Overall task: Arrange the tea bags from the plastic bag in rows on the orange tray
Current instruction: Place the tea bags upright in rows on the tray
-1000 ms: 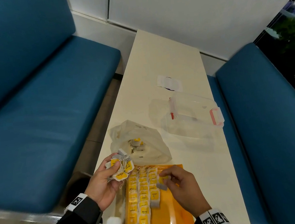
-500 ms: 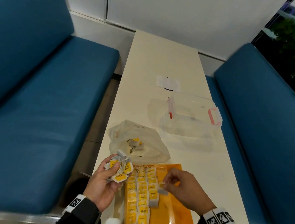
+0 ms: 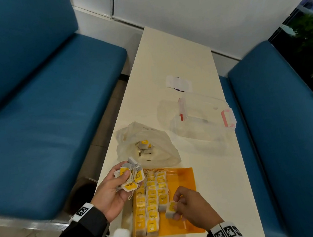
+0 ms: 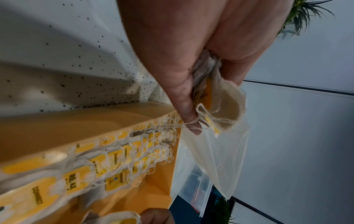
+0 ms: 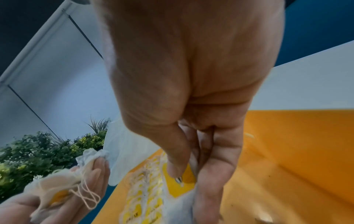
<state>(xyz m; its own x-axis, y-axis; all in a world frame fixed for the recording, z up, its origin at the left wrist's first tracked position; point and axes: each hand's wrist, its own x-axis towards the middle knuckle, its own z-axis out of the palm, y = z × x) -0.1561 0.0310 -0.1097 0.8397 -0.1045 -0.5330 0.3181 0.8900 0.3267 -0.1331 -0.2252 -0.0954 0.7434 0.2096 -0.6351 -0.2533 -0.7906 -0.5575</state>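
Note:
An orange tray [image 3: 181, 182] lies at the table's near end with rows of yellow-labelled tea bags [image 3: 152, 199] filling its left half. My left hand [image 3: 113, 190] grips a bunch of tea bags [image 3: 130, 177] [image 4: 216, 106] over the tray's far left corner. My right hand [image 3: 190, 204] pinches a single tea bag [image 3: 170, 209] [image 5: 178, 180] low over the tray, at the near end of the third row. The plastic bag [image 3: 147, 149] lies just beyond the tray with a few tea bags [image 3: 144, 145] inside.
A clear plastic box [image 3: 201, 120] with pink clips stands right of the plastic bag, its lid [image 3: 178, 82] lying farther back. Blue benches [image 3: 38, 113] flank the narrow cream table [image 3: 166, 58] on both sides. The tray's right half [image 5: 287, 144] is bare orange.
My right hand has moved from the tray's far end toward me along the third row, carrying the single tea bag. The left hand has stayed with its bunch.

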